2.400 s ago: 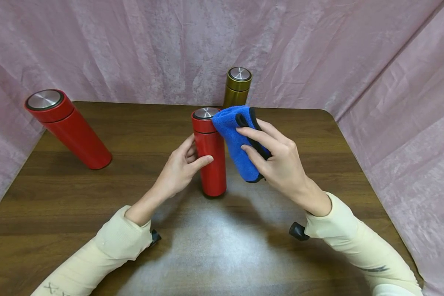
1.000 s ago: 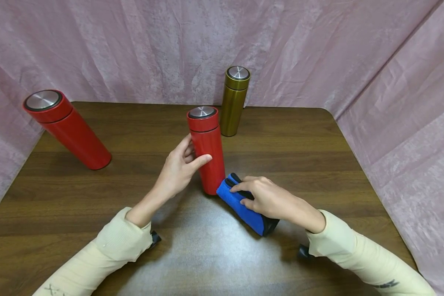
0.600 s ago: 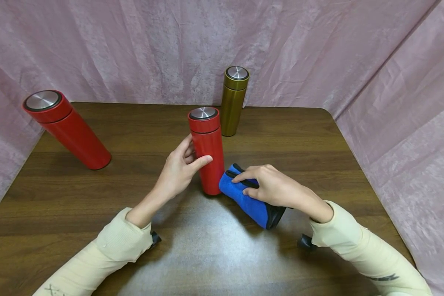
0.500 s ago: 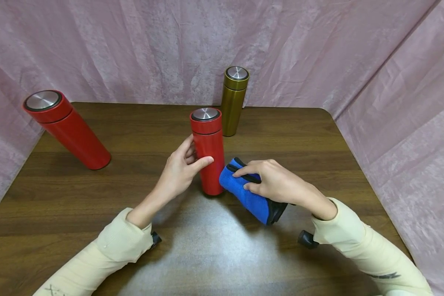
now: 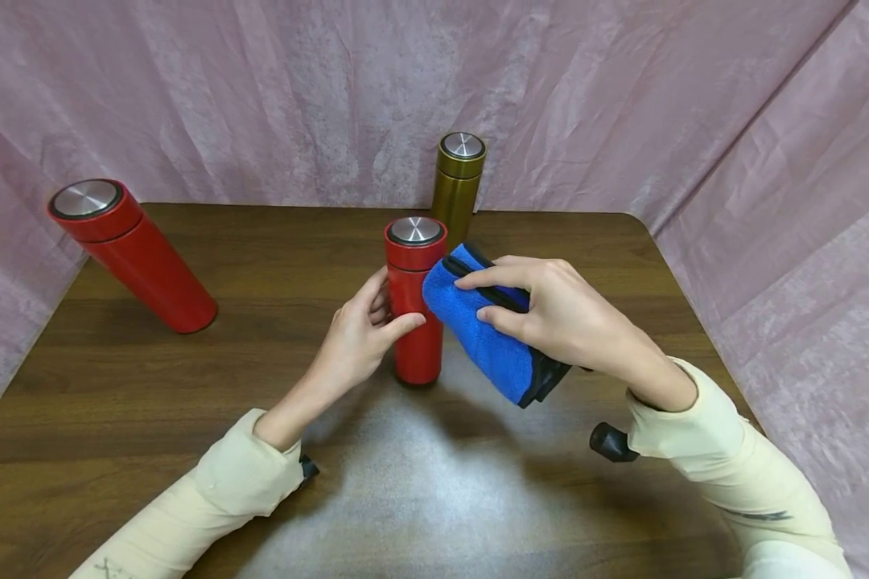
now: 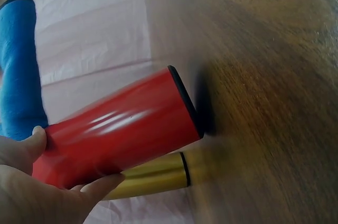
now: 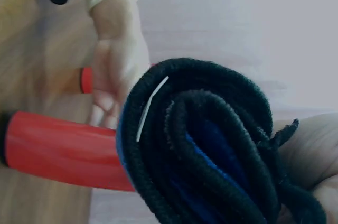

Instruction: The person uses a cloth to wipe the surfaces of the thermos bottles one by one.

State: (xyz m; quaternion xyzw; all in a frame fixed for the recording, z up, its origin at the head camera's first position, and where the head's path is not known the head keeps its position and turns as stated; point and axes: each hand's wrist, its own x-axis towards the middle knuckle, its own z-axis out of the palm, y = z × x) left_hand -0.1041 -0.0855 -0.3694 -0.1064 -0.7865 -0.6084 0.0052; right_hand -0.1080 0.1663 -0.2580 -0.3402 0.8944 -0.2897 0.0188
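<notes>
My left hand (image 5: 355, 338) grips a red thermos flask (image 5: 416, 354) around its middle, thumb across the front. In the left wrist view the same red flask (image 6: 121, 123) appears slightly tilted, its black-rimmed base at the tabletop. My right hand (image 5: 565, 310) pinches a folded blue towel (image 5: 481, 338) with black edging. One end of the towel lies against the flask's right side, just below the lid. In the right wrist view the rolled towel (image 7: 195, 81) hides the flask's upper part.
A gold thermos flask (image 5: 458, 189) stands behind the held one, partly hidden by it and the towel. Another red thermos flask (image 5: 141, 257) stands at the left of the wooden table (image 5: 297, 241). Pink curtains (image 5: 261, 96) hang behind and at both sides.
From the flask's base, my right hand has moved the towel upward along its right side to near the lid. The flask's top has shifted slightly right; my left hand keeps its grip.
</notes>
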